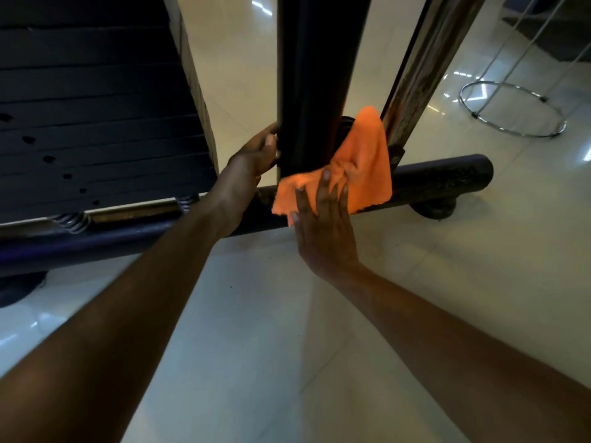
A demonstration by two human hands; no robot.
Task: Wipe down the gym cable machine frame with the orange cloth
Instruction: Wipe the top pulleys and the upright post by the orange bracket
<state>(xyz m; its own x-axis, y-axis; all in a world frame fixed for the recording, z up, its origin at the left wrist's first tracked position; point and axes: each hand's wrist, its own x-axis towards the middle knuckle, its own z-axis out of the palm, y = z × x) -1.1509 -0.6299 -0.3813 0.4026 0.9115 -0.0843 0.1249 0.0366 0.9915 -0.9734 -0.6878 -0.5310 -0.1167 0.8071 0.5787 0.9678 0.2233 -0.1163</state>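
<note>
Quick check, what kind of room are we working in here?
Most likely a gym: a stack of black weight plates with pin holes at left, the machine's dark upright post and base tube, all on glossy tiled floor.

So the post (307, 75) stands between the two hands, left hand (256, 155) on its left side, right hand (323, 225) flat on the cloth (361, 167) at its base. The cloth drapes over the base bar (441, 180) running left to right. Weight stack (89, 123) sits left of the left hand, a ring stand (511, 108) well right and behind.
</note>
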